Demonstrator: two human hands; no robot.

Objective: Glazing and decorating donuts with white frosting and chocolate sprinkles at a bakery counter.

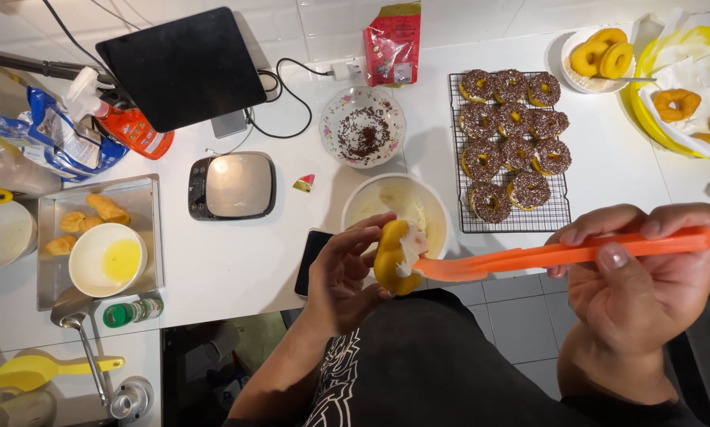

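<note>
The yellow doughnut (392, 257) was held on edge in the left hand (340, 273), pinched between thumb and fingers just below the middle of the view, out over the table's near edge. The right hand (636, 273), at three o'clock from it, was closed around the handle of an orange spatula (560, 255), whose blade was laid against the doughnut's face, where white cream was already smeared. Judging by that, the spreading step was in hand, partly done. The next stroke would seem to call for the blade to be drawn round the ring while the doughnut was turned in the fingers, lightly enough that the cream was not scraped off.

At twelve o'clock from the doughnut, a white bowl of cream (396, 207) stood close by. Further up, a flowered dish of chocolate sprinkles (363, 126) was set. At one o'clock, sprinkled doughnuts were lined on a wire rack (510, 142). Plain doughnuts in a bowl (602, 55) lay at two o'clock, well apart.
</note>
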